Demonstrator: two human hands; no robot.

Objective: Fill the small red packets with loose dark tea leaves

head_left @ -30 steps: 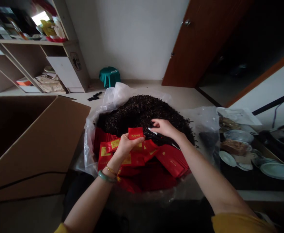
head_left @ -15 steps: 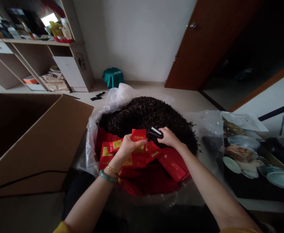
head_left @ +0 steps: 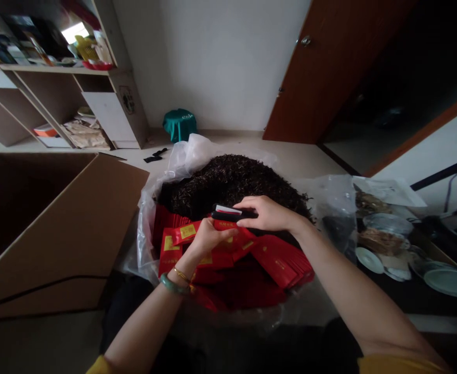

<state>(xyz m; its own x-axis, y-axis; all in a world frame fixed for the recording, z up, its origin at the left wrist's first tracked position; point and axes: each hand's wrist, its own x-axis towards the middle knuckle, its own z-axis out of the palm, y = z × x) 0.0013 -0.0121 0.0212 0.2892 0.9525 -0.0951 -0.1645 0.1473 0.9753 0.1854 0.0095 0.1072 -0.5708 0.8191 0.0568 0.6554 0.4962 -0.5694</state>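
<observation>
My left hand [head_left: 209, 237] pinches a small red packet [head_left: 225, 225] with gold lettering between thumb and fingers. Wrapped round a black handheld bag sealer [head_left: 229, 211] with a white strip on it, my right hand [head_left: 266, 213] has it across the packet's top edge, covering that edge. Whether the sealer's jaws are pressed together, I cannot tell. Beneath both hands lie many red packets [head_left: 278, 259], some with gold labels. Behind them rises a heap of dark, twisted dry leaves [head_left: 247, 179], like loose tea, inside a clear plastic bag [head_left: 145, 234].
On the left stands an open cardboard box [head_left: 76, 228]. At right, a dark low table [head_left: 392, 296] holds bowls and a clear tub [head_left: 388, 223]. Further back are a teal covered bin [head_left: 180, 124], a shelf unit [head_left: 111, 117] and a brown door [head_left: 310, 78].
My right hand has taken up the black sealer from beside the packets and brought it left onto the top of the red packet. My left hand stays in place, holding the packet.
</observation>
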